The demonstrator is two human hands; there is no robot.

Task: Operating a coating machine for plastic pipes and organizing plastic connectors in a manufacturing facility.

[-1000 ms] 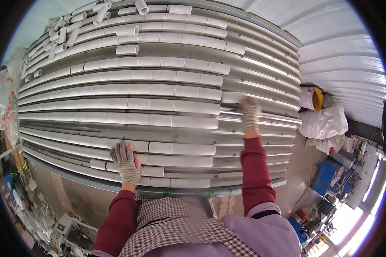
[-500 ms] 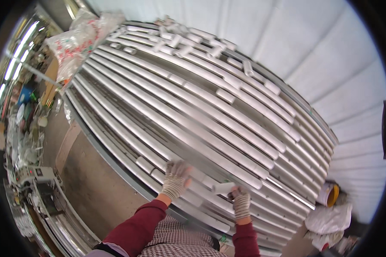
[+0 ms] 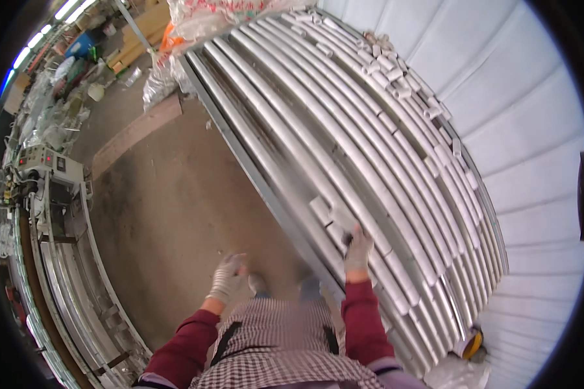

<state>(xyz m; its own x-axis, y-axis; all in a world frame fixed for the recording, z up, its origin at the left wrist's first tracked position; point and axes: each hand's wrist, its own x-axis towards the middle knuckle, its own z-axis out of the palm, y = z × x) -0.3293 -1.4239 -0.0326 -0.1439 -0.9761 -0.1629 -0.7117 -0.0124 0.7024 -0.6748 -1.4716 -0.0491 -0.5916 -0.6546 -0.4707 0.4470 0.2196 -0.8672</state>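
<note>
My left hand, in a pale knitted glove, hangs over the floor left of the rack. Its fingers are loosely bent and apart, with nothing visible in them. My right hand, gloved too, is above the near tubes. It is closed on the lower end of a short silver tube, which slants up and left from the fingers; blur softens the grip. Just left of that piece, another short tube lies on the near rows. Long silver tubes run side by side along the rack.
Short cut tubes crowd the far side, beside a pale ribbed wall. Plastic sacks sit at the far end. A machine with a control box stands left across the brown floor. A yellow-rimmed bucket is at lower right.
The view has swung left, showing more floor. My left hand has left the tubes and is now over the floor. My right hand still has the short tube, now angled more upright.
</note>
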